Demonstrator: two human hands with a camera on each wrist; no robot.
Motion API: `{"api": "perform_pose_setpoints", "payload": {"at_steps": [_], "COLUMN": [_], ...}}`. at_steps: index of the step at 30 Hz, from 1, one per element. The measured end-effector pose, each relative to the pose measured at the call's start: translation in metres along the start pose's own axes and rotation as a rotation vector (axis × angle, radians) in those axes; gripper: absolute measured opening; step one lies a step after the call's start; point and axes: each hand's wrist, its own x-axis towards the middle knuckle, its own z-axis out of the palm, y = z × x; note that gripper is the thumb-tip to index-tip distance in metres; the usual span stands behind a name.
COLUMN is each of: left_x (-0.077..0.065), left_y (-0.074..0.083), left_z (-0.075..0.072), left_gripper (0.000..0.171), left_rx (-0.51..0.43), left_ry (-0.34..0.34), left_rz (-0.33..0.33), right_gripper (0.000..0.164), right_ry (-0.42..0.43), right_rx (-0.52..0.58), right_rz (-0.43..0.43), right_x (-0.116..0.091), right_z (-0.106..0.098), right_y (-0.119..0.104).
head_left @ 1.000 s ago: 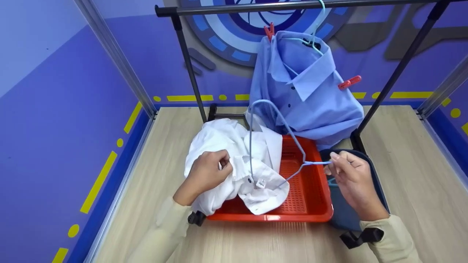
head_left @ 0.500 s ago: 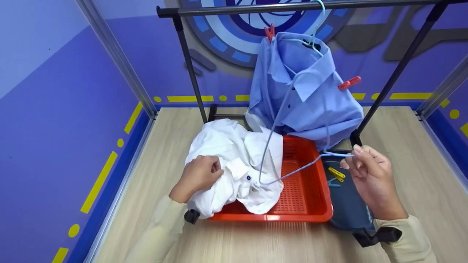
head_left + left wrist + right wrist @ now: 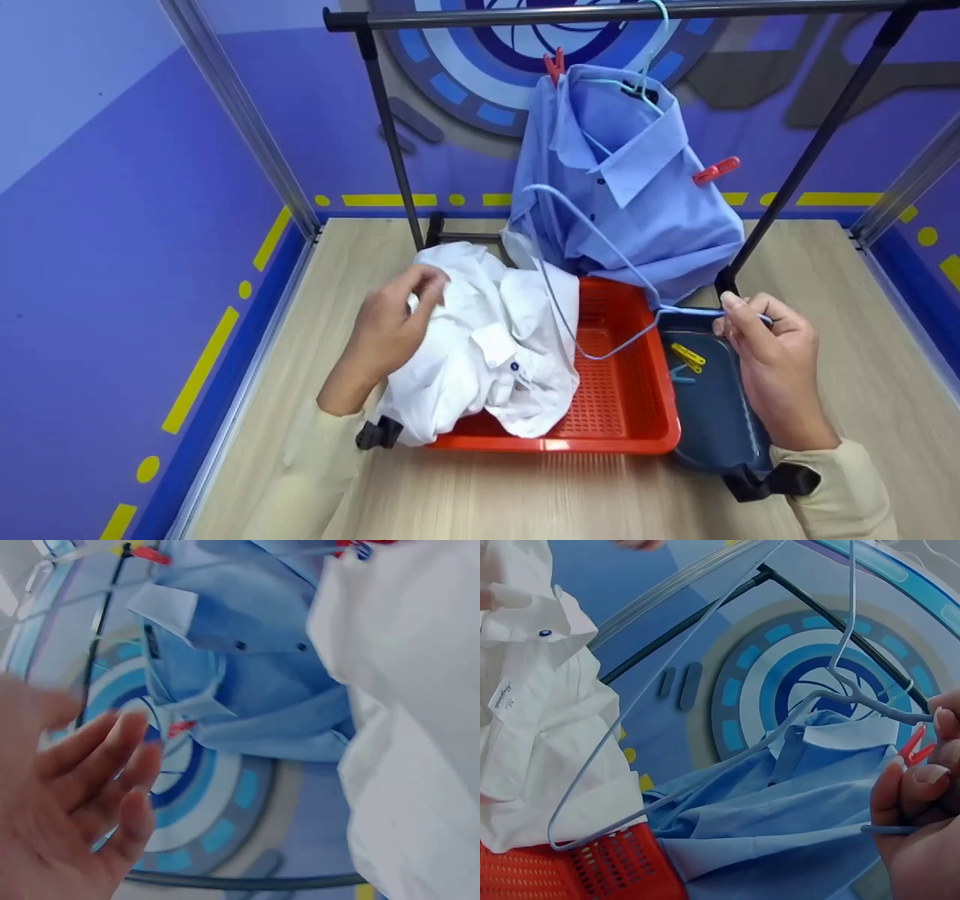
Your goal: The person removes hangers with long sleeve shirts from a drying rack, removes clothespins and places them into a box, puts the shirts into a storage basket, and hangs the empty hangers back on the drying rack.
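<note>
My right hand (image 3: 776, 364) pinches a light blue wire clothes hanger (image 3: 600, 229) at its hook end. The hanger's body points left, over the red basket (image 3: 667, 442). In the right wrist view, the hook (image 3: 891, 829) comes out below the fingers. A crumpled white shirt (image 3: 472, 375) lies partly in the basket and spills over its left side; a button and a label show. My left hand (image 3: 390, 322) is over the shirt's left side. In the left wrist view its fingers (image 3: 124, 780) are loosely bent, blurred, and hold nothing.
A blue shirt (image 3: 645, 210) hangs from a black rack (image 3: 480, 19) behind the basket, with red clothespins (image 3: 716, 170) on it. To the right of the basket is a dark tray (image 3: 712, 435) with a yellow clothespin (image 3: 688, 357) and a light blue one (image 3: 682, 375).
My right hand has moved right, drawing the hanger away from the white shirt, and the hanger has turned in the grip. My left hand has risen to the left and its fingers have loosened.
</note>
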Motion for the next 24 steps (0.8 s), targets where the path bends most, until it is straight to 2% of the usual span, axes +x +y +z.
{"api": "perform_pose_setpoints", "payload": {"at_steps": [2, 5, 9, 10, 12, 14, 19, 21, 24], "left_x": [0.002, 0.005, 0.006, 0.006, 0.006, 0.004, 0.001, -0.001, -0.003], "left_y": [0.010, 0.024, 0.037, 0.039, 0.043, 0.044, 0.043, 0.043, 0.042], "left_z": [-0.006, -0.011, -0.013, -0.012, -0.011, -0.009, -0.007, -0.007, -0.009], "left_gripper": [0.021, 0.026, 0.031, 0.031, 0.029, 0.027, 0.030, 0.031, 0.031], "left_rx": [-0.015, -0.002, 0.087, 0.116, 0.162, 0.196, 0.216, 0.214, 0.228], "left_ry": [0.111, 0.202, 0.212, 0.198, 0.135, 0.036, -0.219, -0.278, -0.336], "left_rz": [0.032, 0.098, 0.179, 0.192, 0.209, 0.204, 0.128, 0.094, 0.076], "right_gripper": [0.028, 0.027, 0.027, 0.028, 0.030, 0.033, 0.034, 0.034, 0.033], "right_ry": [0.011, 0.004, -0.075, -0.102, -0.157, -0.195, -0.241, -0.247, -0.255], "right_rx": [-0.099, -0.340, -0.593, -0.616, -0.651, -0.683, -0.742, -0.747, -0.742], "right_rz": [-0.022, -0.097, -0.267, -0.308, -0.358, -0.381, -0.382, -0.380, -0.397], "right_x": [-0.002, -0.005, -0.008, -0.008, -0.010, -0.011, -0.016, -0.017, -0.016], "right_z": [0.004, 0.010, 0.020, 0.023, 0.030, 0.037, 0.052, 0.054, 0.053], "right_y": [-0.002, -0.002, 0.002, 0.003, 0.004, 0.003, -0.002, -0.003, -0.001]}}
